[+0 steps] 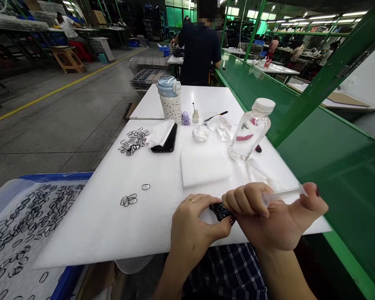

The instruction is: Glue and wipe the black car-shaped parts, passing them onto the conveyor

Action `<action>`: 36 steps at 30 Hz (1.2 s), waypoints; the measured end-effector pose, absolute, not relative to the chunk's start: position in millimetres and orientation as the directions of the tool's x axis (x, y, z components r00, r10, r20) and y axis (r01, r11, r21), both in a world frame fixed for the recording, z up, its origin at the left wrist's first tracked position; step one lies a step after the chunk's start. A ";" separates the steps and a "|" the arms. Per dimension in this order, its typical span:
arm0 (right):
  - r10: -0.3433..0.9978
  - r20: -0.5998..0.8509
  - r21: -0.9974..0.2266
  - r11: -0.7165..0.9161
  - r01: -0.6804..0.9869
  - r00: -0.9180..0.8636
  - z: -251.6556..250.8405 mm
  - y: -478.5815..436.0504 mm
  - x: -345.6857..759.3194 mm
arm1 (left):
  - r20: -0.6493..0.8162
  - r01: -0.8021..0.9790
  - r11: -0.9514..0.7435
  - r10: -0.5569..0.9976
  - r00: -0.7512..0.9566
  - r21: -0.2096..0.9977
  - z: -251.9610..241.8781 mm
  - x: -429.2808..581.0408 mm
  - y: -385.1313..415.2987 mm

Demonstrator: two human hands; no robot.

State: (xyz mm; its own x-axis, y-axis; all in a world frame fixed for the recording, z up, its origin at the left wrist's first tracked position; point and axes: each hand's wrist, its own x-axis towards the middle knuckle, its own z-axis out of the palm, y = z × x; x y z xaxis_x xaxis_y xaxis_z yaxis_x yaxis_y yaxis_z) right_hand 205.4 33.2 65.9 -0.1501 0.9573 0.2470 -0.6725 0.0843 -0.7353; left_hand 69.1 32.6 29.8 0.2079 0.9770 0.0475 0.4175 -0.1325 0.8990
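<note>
My left hand pinches a small black part at the near edge of the white foam sheet. My right hand also touches that part with its fingertips and grips a clear plastic syringe that lies across the palm and points right. A few thin black rings lie on the foam to the left of my hands, one single ring a little beyond them.
A clear bottle, white foam pad, crumpled wipes, black phone under a cloth, ring pile and blue-lidded cup stand farther back. A blue tray of rings sits left. Green conveyor frame right. A person stands ahead.
</note>
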 end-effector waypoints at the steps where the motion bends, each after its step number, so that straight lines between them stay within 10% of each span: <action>1: 0.959 0.241 -0.732 0.080 -0.676 -0.147 65.1 33.0 204.7 | 0.050 0.416 -0.134 0.977 0.207 0.900 29.4 69.3 32.7; 36: 0.982 0.190 -0.844 0.166 -0.510 0.006 71.3 25.7 197.6 | 0.057 0.432 -0.136 0.980 0.190 0.892 32.4 71.2 31.5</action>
State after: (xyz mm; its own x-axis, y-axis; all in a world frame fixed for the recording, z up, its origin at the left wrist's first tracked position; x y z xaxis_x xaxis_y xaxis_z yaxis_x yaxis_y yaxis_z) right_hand 197.6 25.7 71.3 0.0057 0.9817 0.1902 -0.5104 0.1664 -0.8437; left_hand 71.2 31.5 32.4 0.1903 0.9800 0.0573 0.4317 -0.1359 0.8917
